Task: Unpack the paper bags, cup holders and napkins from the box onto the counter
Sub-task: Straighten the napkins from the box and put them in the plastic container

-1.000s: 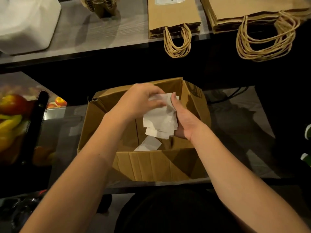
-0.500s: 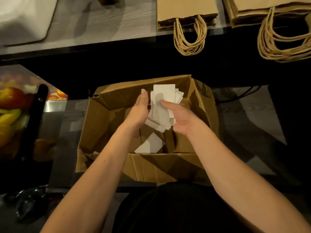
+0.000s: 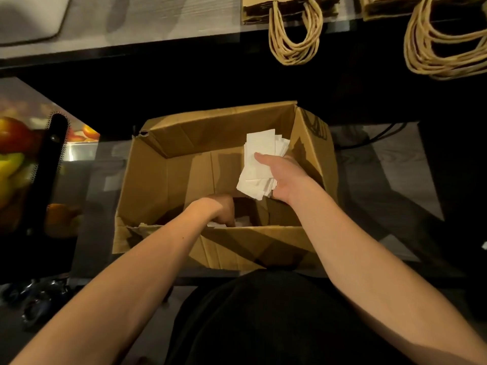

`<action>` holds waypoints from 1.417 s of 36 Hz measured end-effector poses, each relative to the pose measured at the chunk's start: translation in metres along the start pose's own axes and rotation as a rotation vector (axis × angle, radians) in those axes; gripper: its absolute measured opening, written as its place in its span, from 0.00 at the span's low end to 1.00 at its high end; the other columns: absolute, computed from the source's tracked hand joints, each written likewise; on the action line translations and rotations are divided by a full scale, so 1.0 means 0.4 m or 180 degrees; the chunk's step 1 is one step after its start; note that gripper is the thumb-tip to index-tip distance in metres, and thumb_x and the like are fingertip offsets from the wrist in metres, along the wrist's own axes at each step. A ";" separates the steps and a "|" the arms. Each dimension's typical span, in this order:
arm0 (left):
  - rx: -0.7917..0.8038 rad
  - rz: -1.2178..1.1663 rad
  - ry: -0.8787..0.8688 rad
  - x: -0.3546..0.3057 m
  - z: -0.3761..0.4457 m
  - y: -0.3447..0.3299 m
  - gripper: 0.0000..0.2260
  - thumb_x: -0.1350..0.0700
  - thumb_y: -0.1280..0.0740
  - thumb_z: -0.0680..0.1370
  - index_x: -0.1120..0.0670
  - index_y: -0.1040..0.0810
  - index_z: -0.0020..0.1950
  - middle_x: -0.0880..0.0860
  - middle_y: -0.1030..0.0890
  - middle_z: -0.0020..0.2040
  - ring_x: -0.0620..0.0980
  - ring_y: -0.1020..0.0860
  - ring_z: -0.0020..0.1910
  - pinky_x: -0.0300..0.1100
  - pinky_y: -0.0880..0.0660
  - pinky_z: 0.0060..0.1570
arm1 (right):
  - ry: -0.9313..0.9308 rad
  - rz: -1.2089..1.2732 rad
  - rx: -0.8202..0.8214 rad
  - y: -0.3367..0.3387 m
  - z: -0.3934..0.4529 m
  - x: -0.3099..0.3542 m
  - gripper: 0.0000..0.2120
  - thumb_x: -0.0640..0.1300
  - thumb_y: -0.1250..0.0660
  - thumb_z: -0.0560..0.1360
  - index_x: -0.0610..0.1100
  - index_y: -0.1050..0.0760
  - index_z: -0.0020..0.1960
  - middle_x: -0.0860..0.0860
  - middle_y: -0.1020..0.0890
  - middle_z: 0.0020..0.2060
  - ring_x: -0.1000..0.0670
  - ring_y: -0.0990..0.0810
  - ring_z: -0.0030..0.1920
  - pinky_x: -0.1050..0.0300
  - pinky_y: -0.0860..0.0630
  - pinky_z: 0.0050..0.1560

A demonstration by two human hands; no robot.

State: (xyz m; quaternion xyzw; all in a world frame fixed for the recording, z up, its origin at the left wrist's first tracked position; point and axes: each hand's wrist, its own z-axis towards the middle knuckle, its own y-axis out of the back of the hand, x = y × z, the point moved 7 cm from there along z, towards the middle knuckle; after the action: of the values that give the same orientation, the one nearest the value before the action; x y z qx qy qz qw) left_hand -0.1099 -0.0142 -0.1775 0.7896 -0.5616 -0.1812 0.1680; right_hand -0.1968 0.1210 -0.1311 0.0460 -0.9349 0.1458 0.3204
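Observation:
An open cardboard box (image 3: 147, 185) sits on a low surface in front of me. My right hand (image 3: 286, 177) grips a fanned stack of white napkins (image 3: 259, 159) above the box's right side, thumb across the top of it. My left hand (image 3: 220, 209) reaches down to the box floor near the front wall, where a loose white napkin (image 3: 241, 222) lies; its fingertips are hidden behind that wall. Two stacks of brown paper bags (image 3: 292, 6) with rope handles (image 3: 295, 40) lie on the counter (image 3: 147, 19) above, handles hanging over its edge.
A white object (image 3: 29, 17) rests on the counter at upper left. A display of fruit (image 3: 13, 154) behind a dark perforated frame (image 3: 50, 167) stands to the left of the box. Dark cables (image 3: 379, 135) run on the floor at right.
My left hand let go of the napkin stack and dropped down to the box floor. My right hand now holds the stack alone, shifted a little to the right.

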 end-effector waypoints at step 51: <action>-0.2528 -0.3862 -0.2092 0.113 -0.500 0.401 0.09 0.48 0.34 0.82 0.46 0.23 0.62 0.45 0.15 0.52 0.45 0.16 0.53 0.42 0.18 0.51 | 0.1710 0.0684 0.1292 -0.421 -0.264 0.264 0.17 0.46 0.32 0.81 0.48 0.25 0.69 0.44 0.17 0.58 0.43 0.17 0.60 0.42 0.17 0.57</action>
State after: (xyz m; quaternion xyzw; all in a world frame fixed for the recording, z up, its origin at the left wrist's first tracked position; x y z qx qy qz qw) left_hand -0.1337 -0.0948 0.0690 0.7449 0.0521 -0.6514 0.1347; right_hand -0.1883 -0.0066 0.0540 -0.0299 -0.7687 0.3684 0.5220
